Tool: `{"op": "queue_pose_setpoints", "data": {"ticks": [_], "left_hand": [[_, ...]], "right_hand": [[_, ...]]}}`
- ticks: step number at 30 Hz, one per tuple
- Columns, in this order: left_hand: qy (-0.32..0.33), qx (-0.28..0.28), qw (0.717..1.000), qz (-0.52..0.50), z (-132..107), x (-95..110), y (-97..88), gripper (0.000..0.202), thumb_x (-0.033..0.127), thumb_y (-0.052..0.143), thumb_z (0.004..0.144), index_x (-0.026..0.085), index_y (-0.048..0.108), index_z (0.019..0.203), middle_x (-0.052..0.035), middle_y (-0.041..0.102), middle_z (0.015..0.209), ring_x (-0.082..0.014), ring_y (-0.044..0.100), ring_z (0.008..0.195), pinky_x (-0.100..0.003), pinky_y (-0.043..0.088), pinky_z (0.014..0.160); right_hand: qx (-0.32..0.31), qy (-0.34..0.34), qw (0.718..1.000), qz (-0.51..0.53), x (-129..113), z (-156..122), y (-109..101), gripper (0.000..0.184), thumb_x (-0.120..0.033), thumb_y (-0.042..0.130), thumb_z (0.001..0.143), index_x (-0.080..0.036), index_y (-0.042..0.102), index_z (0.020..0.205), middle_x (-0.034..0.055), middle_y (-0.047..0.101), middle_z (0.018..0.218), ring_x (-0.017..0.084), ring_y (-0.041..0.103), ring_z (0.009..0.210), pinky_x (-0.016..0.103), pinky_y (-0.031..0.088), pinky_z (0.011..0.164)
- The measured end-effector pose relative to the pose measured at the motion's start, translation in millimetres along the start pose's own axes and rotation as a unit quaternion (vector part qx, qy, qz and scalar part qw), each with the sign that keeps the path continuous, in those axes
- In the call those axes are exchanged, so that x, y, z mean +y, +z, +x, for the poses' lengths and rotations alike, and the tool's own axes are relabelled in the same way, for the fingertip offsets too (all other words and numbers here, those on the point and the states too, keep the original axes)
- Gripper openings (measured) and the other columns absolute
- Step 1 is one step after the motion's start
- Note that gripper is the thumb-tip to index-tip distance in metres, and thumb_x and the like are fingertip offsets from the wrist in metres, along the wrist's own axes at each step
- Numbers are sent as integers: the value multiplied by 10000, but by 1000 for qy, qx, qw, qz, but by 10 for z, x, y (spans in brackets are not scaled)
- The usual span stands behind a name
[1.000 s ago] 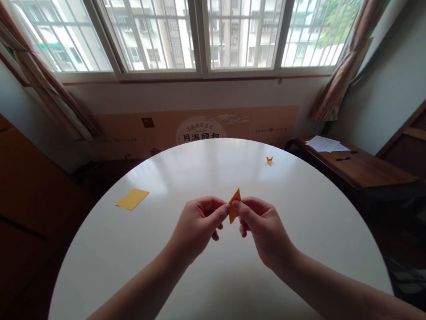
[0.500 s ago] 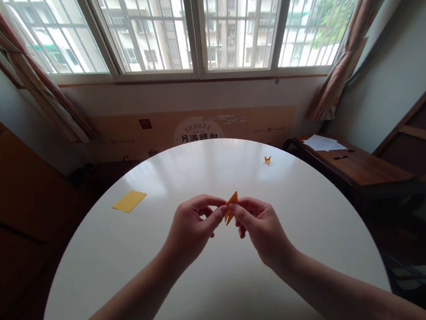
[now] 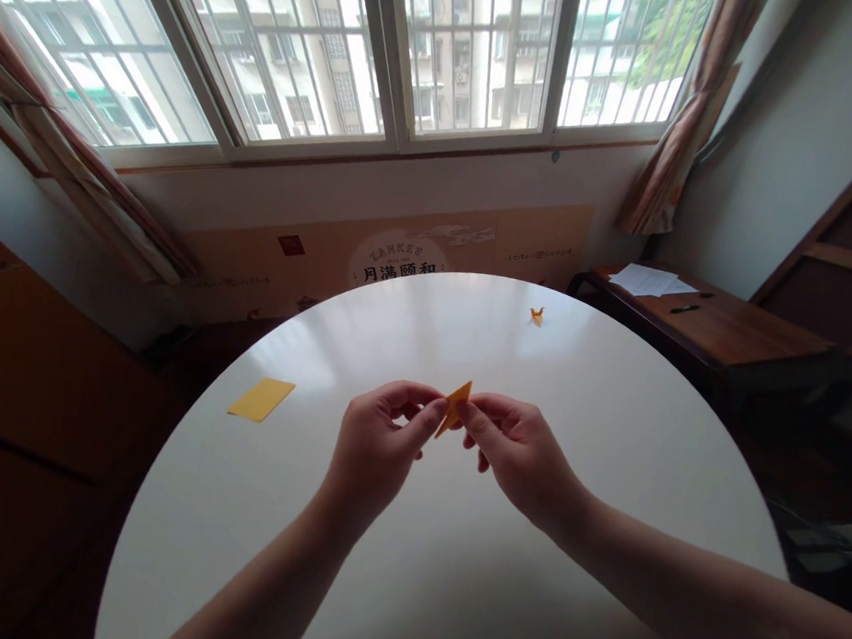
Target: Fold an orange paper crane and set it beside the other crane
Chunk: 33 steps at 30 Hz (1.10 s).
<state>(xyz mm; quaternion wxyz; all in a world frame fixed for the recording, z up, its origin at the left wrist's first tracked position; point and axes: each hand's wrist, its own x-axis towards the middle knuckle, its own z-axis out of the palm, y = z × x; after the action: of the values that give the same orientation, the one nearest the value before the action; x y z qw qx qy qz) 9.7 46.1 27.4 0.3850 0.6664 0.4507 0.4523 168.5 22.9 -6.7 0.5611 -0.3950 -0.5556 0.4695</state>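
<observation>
A small piece of folded orange paper [image 3: 455, 408], diamond-shaped and slanted, is held upright above the white round table [image 3: 401, 578]. Thumb and index finger of my left hand [image 3: 385, 436] pinch its left edge. On the other side my right hand [image 3: 516, 437] grips the paper between thumb and fingers. Both hands are closed, their lower fingers curled beneath. Off to the left lies a flat stack or sheet of yellow paper [image 3: 262, 399]. Near the table's far edge stands a tiny orange folded paper bird [image 3: 537, 315].
Against the wall under the barred window [image 3: 474, 53] leans a large printed cardboard panel [image 3: 539, 240]. A low wooden table [image 3: 741, 335] at the right bears white papers [image 3: 648, 281] and a dark pen-like object [image 3: 684, 308]. Orange-brown cabinets [image 3: 8, 350] stand at the left.
The folded paper has turned between my fingers; its split lower points now show as one slanted diamond. My left hand has shifted slightly left.
</observation>
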Motion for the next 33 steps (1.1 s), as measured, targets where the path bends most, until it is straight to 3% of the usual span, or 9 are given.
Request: {"op": "queue_pose_setpoints", "data": {"ticks": [5,10,13,19,33], "left_hand": [[-78,-8,991,-104,15,-25,1,209,328,744,753,131,756,818,-16,648,614,-100,527,536,-155,438,400],[-107,-48,989,-96,22,-34,1,237,342,773,729,121,761,812,-25,647,610,-102,518,545,-153,431,405],[-90,-60,990,-90,21,-28,-11,250,337,776,735,121,762,861,-48,691,681,-114,548,580,-167,463,430],[-10,-20,998,-62,-9,-8,-19,221,266,752,752,152,754,941,-65,742,784,-157,642,665,-195,519,461],[2,10,996,-91,-30,-6,14,160,210,731,753,175,788,899,-41,761,779,-150,671,645,-201,552,470]], "right_hand": [[32,16,999,28,4,13,-10,294,-464,686,863,-178,706,930,42,674,777,148,581,666,209,474,455],[53,9,998,38,23,31,-26,261,-427,705,853,-174,714,918,38,694,747,146,619,647,213,492,467],[56,8,998,27,15,37,-33,246,-406,701,855,-174,729,932,39,707,745,145,628,638,216,490,467],[56,11,998,41,19,40,-34,275,-410,721,839,-186,698,997,33,730,755,136,626,598,218,489,454],[66,-22,996,52,27,31,-24,201,-357,744,816,-212,763,953,52,762,875,182,694,724,254,561,522]]}}
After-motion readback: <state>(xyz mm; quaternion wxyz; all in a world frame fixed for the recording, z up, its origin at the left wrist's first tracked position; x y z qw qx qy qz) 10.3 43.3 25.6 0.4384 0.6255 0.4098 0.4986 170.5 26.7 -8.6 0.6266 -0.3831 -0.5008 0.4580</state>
